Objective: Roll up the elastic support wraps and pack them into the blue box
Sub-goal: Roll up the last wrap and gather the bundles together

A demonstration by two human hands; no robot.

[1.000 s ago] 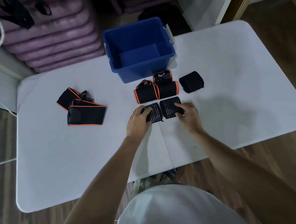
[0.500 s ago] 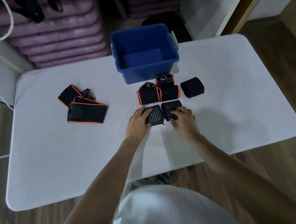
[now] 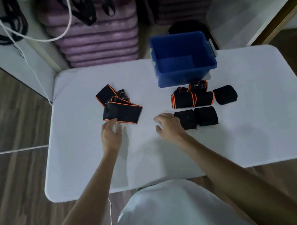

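The blue box stands empty at the back of the white table. Just in front of it lie several rolled wraps: two black ribbed rolls side by side, orange-edged rolls behind them, and a plain black roll to the right. A pile of unrolled black wraps with orange trim lies to the left. My left hand hovers with spread fingers at the near edge of that pile, holding nothing. My right hand is relaxed and empty, beside the left ribbed roll.
Stacked purple mats stand on the floor behind the table. Black straps and a white cord hang at the back left. A white cabinet is at the back right. Wooden floor surrounds the table.
Both hands have let go of the two ribbed rolls and moved left. The left hand now reaches the unrolled pile. The head view has shifted left too.
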